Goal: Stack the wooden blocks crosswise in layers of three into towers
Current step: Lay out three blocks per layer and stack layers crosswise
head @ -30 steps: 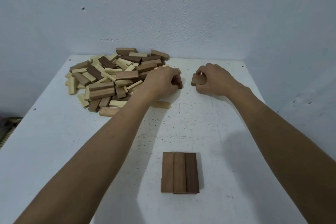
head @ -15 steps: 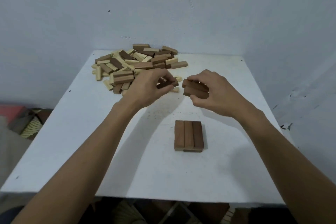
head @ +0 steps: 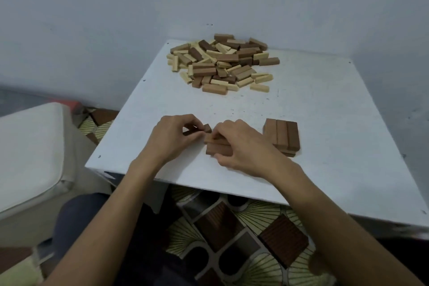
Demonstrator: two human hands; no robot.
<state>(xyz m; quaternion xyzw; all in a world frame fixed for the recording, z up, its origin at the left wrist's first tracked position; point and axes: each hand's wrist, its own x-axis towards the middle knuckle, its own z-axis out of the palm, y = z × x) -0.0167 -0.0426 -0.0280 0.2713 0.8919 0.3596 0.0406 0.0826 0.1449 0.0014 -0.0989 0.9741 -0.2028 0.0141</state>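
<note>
A heap of light and dark wooden blocks [head: 222, 63] lies at the far side of the white table [head: 325, 104]. A low tower [head: 282, 136] with three brown blocks side by side on top stands right of my hands. My left hand [head: 173, 138] pinches a dark brown block [head: 206, 128] just above the table. My right hand [head: 241, 146] grips two brown blocks [head: 217, 147] lying side by side on the table, left of the tower; its fingers cover their right ends.
A white cushioned seat [head: 30, 151] stands to the left of the table. The table's near edge [head: 232, 193] is just below my wrists, with a patterned floor [head: 232, 239] under it. A wall runs behind and to the right.
Both hands have come back from the heap towards the near edge, each carrying blocks. The right hand's two blocks now rest on the table left of the tower. The camera has tilted and shifted.
</note>
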